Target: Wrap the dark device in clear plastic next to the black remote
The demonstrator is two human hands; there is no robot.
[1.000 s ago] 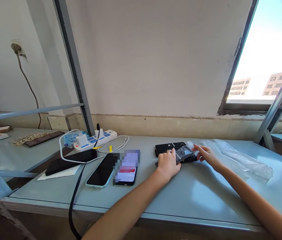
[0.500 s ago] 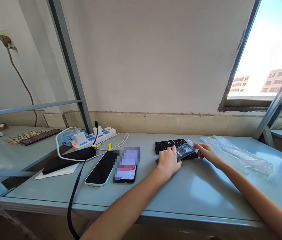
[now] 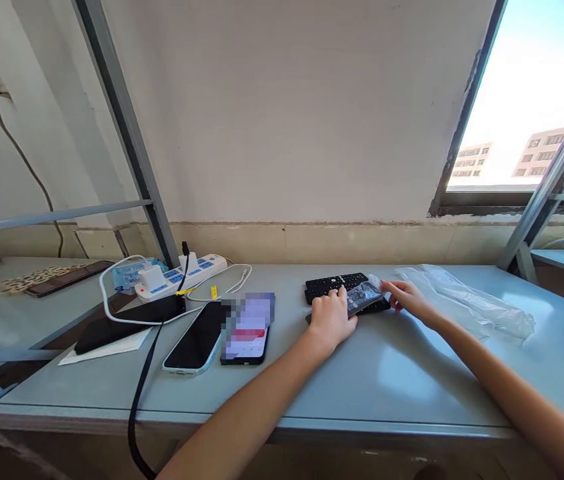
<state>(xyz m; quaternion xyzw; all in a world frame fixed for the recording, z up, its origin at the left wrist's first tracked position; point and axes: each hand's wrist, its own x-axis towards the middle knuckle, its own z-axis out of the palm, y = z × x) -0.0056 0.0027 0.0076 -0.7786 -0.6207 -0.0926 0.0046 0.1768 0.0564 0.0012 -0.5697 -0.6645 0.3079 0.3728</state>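
Note:
My left hand [image 3: 331,321] is closed around a dark remote control [image 3: 363,297] that has a clear plastic sleeve over its far end. The hand covers the remote's near part. At that far end, my right hand [image 3: 407,300] pinches the sleeve [image 3: 375,283] between thumb and fingers. Behind and partly under the held remote lie black remotes with rows of buttons [image 3: 333,284]. To the right of my right hand, crumpled clear plastic bags [image 3: 477,300] are spread on the tabletop [image 3: 362,393].
Two phones, one dark-screened [image 3: 197,339] and one lit [image 3: 248,333], lie left of my forearm. Beyond them are a white power strip [image 3: 207,268] with chargers and cables, and a black pouch [image 3: 122,325] on paper. Metal posts [image 3: 127,127] flank the table.
The view has shifted slightly, so everything sits a little farther left. Both hands keep the same hold on the remote and its sleeve.

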